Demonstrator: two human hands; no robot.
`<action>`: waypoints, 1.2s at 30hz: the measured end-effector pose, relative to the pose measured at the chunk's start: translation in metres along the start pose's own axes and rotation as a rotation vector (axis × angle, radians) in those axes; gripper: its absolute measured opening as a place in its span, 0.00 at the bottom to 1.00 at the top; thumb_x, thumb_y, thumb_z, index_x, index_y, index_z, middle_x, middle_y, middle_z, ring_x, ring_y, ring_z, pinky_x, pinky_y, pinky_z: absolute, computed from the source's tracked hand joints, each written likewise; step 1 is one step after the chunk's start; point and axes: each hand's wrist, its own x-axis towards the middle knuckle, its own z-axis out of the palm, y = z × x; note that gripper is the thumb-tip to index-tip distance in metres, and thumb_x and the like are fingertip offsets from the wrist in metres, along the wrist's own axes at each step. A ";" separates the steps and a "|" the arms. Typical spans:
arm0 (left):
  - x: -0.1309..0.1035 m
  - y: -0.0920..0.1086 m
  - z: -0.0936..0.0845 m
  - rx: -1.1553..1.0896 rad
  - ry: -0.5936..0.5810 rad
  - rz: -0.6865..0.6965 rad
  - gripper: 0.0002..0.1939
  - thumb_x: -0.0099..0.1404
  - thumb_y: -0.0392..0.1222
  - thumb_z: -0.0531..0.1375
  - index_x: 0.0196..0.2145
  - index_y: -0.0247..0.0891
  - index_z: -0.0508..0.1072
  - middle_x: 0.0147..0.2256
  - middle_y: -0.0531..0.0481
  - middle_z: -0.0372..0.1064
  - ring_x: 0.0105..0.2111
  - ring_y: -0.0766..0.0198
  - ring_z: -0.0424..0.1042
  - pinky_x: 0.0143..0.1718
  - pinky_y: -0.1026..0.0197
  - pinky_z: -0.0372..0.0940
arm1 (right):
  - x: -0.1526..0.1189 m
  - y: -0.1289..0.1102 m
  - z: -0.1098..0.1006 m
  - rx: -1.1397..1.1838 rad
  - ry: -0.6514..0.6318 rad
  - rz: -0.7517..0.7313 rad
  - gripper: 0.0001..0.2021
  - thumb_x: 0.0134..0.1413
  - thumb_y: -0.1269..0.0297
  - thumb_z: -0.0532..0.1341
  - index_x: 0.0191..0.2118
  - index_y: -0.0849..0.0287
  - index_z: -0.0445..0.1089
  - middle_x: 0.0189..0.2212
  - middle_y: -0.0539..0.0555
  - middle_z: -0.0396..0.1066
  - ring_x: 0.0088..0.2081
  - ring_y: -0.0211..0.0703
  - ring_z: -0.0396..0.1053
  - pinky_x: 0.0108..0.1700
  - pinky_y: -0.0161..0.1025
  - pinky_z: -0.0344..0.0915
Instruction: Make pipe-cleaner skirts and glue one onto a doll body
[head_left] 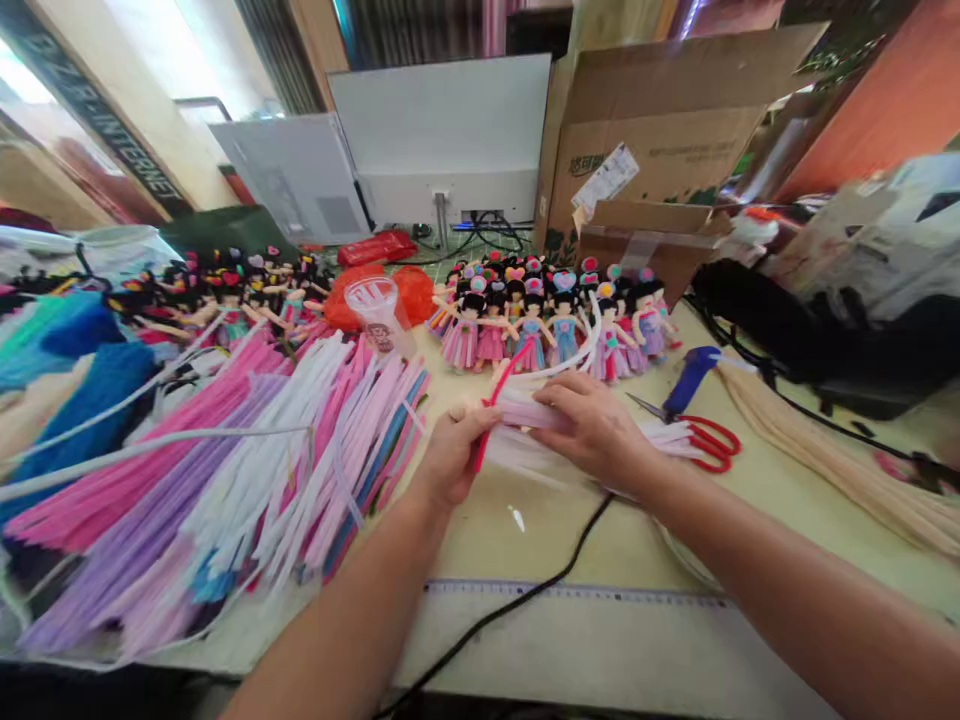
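Note:
Over the middle of the table, my left hand (456,450) is closed, pinching a bundle of pale pink and white pipe cleaners (517,408) at its left end. A red pipe cleaner (510,368) crosses the bundle there, its two ends sticking out above and below my fingers. My right hand (589,425) is wrapped round the other part of the same bundle. White ends (667,437) show to the right, beyond the wrist. Red-handled scissors (712,443) lie just right of my right hand. Some strands under the hands are blurred.
Piles of pink, purple and white pipe cleaners (225,470) cover the left side. Several small finished dolls (532,325) stand behind my hands. A plastic cup (379,315), a cardboard box (652,130), a beige bundle (832,450), a black cord (517,605) and a measuring tape (577,592) surround the workspace.

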 end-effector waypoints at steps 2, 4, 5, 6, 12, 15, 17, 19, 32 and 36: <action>-0.001 -0.001 0.001 -0.007 0.027 0.037 0.16 0.41 0.40 0.69 0.18 0.36 0.64 0.16 0.59 0.60 0.18 0.73 0.58 0.20 0.68 0.55 | -0.001 -0.001 0.001 -0.031 -0.009 -0.010 0.07 0.53 0.64 0.62 0.36 0.62 0.70 0.34 0.59 0.69 0.37 0.49 0.65 0.40 0.44 0.63; -0.002 -0.002 0.001 -0.001 0.043 0.061 0.19 0.41 0.39 0.69 0.16 0.36 0.59 0.15 0.60 0.58 0.17 0.74 0.56 0.20 0.69 0.54 | -0.001 -0.002 0.002 -0.056 -0.018 -0.022 0.04 0.54 0.65 0.60 0.33 0.60 0.70 0.31 0.57 0.69 0.35 0.48 0.65 0.38 0.43 0.62; -0.002 -0.003 0.001 0.007 0.048 0.067 0.21 0.41 0.40 0.69 0.15 0.37 0.57 0.15 0.60 0.56 0.17 0.75 0.55 0.20 0.69 0.53 | -0.002 -0.002 0.002 -0.069 -0.026 -0.031 0.05 0.55 0.66 0.59 0.30 0.60 0.69 0.28 0.56 0.68 0.33 0.47 0.64 0.38 0.43 0.61; -0.003 -0.003 0.001 0.019 0.048 0.071 0.22 0.41 0.40 0.69 0.15 0.37 0.56 0.15 0.61 0.55 0.16 0.75 0.54 0.19 0.69 0.52 | -0.002 -0.002 0.002 -0.078 -0.033 -0.039 0.06 0.56 0.66 0.59 0.29 0.59 0.69 0.27 0.55 0.68 0.32 0.46 0.64 0.37 0.43 0.61; -0.002 0.000 -0.002 0.061 0.073 0.100 0.22 0.45 0.41 0.68 0.15 0.37 0.55 0.14 0.62 0.53 0.16 0.76 0.51 0.18 0.69 0.49 | -0.010 0.007 -0.005 -0.086 -0.047 -0.023 0.10 0.55 0.63 0.60 0.41 0.62 0.70 0.38 0.61 0.71 0.40 0.51 0.66 0.43 0.47 0.63; 0.000 0.000 -0.004 0.057 0.079 0.115 0.23 0.44 0.40 0.68 0.16 0.38 0.53 0.14 0.62 0.52 0.16 0.76 0.51 0.17 0.69 0.48 | -0.014 0.011 -0.009 -0.067 -0.059 0.012 0.08 0.55 0.67 0.60 0.40 0.61 0.70 0.37 0.60 0.70 0.39 0.49 0.66 0.43 0.45 0.64; 0.001 -0.001 -0.004 0.051 0.070 0.111 0.23 0.45 0.40 0.68 0.16 0.38 0.52 0.15 0.62 0.53 0.16 0.76 0.51 0.17 0.70 0.48 | -0.016 0.012 -0.010 -0.050 -0.064 0.043 0.06 0.54 0.68 0.60 0.38 0.60 0.71 0.35 0.58 0.70 0.38 0.48 0.66 0.41 0.43 0.64; 0.001 -0.002 -0.005 0.044 0.063 0.100 0.23 0.45 0.40 0.68 0.16 0.38 0.52 0.15 0.62 0.53 0.16 0.76 0.52 0.17 0.70 0.49 | -0.016 0.012 -0.009 -0.040 -0.068 0.070 0.05 0.54 0.70 0.59 0.36 0.60 0.71 0.33 0.57 0.69 0.36 0.46 0.66 0.39 0.40 0.63; 0.009 -0.005 -0.015 0.010 0.131 0.051 0.20 0.43 0.41 0.69 0.18 0.37 0.59 0.16 0.60 0.59 0.17 0.74 0.60 0.19 0.69 0.55 | -0.017 0.018 -0.032 -0.112 0.014 0.112 0.19 0.55 0.57 0.60 0.50 0.59 0.67 0.45 0.62 0.70 0.47 0.53 0.67 0.49 0.50 0.63; 0.014 -0.002 -0.019 -0.052 0.209 0.075 0.21 0.41 0.39 0.70 0.18 0.37 0.58 0.16 0.62 0.59 0.17 0.74 0.60 0.18 0.70 0.56 | -0.057 0.030 -0.070 -0.176 -0.011 0.295 0.12 0.58 0.55 0.55 0.37 0.57 0.70 0.34 0.58 0.72 0.38 0.51 0.70 0.41 0.47 0.66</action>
